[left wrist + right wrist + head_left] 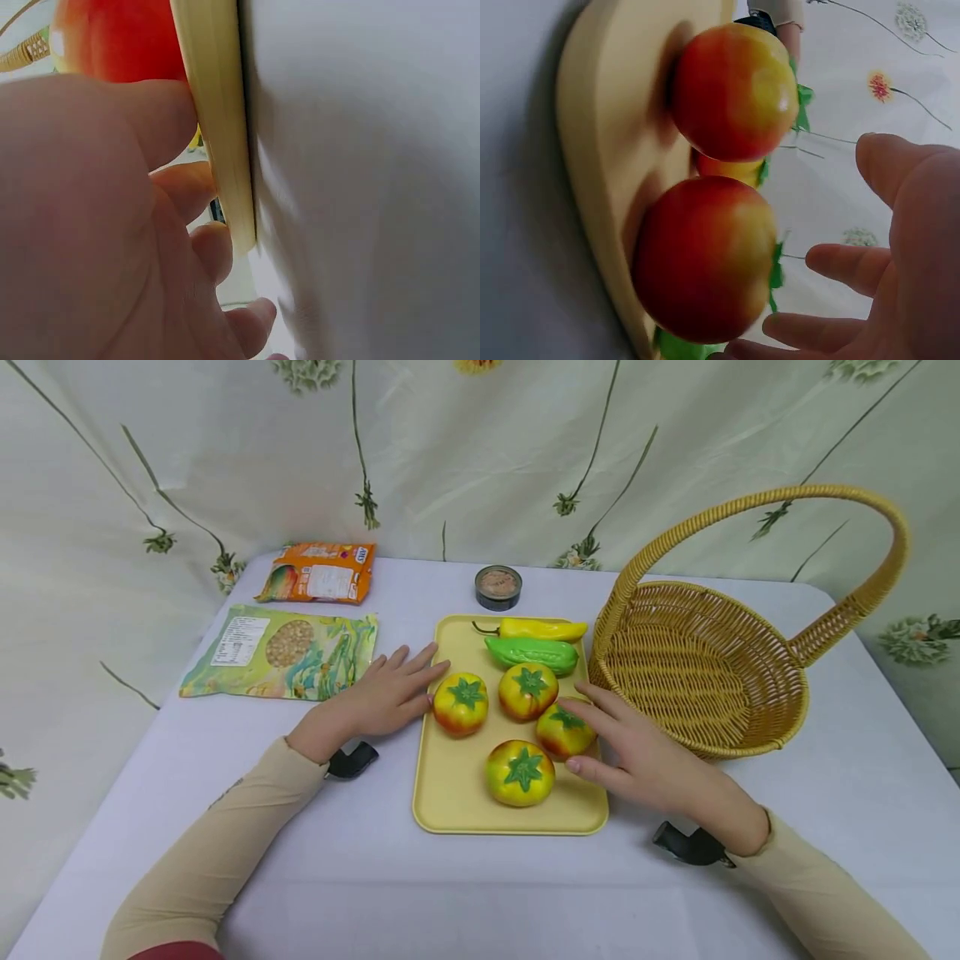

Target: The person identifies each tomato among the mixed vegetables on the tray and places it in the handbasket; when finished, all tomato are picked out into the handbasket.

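Note:
A pale yellow tray (457,806) carries several red-and-yellow tomatoes with green leaf tops, a yellow pepper (542,629) and a bumpy green bitter melon (531,654). My left hand (387,693) lies at the tray's left side, fingers spread, fingertips right at the rim (217,112) in the left wrist view. The leftmost tomato (461,704) sits just beside its thumb. Over the tray's right side, my right hand (637,747) reaches with extended fingers, overlapping the rightmost tomato (564,732). In the right wrist view, a gap shows between its thumb and the nearest tomato (705,259).
A wicker basket (675,672) with a tall arched handle stands right of the tray. Behind the tray is a small round can (498,587). At the left lie a green patterned bag (285,652) and an orange packet (318,573). A floral cloth hangs behind the table.

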Tool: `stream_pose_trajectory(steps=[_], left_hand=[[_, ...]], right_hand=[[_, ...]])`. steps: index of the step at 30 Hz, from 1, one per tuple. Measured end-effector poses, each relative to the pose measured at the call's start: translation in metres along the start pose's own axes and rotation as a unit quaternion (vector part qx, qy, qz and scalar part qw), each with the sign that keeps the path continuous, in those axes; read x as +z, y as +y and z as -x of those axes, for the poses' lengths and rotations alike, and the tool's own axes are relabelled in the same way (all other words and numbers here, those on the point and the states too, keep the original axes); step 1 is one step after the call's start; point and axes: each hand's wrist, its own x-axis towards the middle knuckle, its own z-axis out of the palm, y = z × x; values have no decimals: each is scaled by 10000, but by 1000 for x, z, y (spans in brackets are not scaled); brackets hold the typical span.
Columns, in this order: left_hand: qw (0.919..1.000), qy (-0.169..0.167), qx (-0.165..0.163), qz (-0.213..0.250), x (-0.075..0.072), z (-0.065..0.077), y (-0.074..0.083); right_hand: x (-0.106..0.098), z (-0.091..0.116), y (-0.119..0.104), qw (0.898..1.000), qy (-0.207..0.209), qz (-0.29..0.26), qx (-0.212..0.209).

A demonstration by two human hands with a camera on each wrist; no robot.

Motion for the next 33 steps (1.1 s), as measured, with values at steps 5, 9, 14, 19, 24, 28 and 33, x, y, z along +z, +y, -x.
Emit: stream_pose_trajectory(steps=[5,9,14,19,24,28,33], left_hand=[[9998,34,29,173,3,-2,-4],[9993,127,121,324,4,-3,-7],[9982,225,269,490,5,-6,-13],[9976,254,292,573,5,-8,-15],[9974,262,255,616,4,-8,-14],[9976,264,231,603,4,-7,-13],[9974,264,216,634,4,-7,-12]], right_hand=[[9,-2,2,9998,-27,-73,189],[13,-5,4,9997,47,-77,247],[17,-8,6,9995,119,-101,272],[20,-11,7,9993,159,-135,320],[24,-13,9,9985,220,-249,431],[27,-13,10,9980,345,-284,440],[30,-14,10,9975,494,-280,432]])
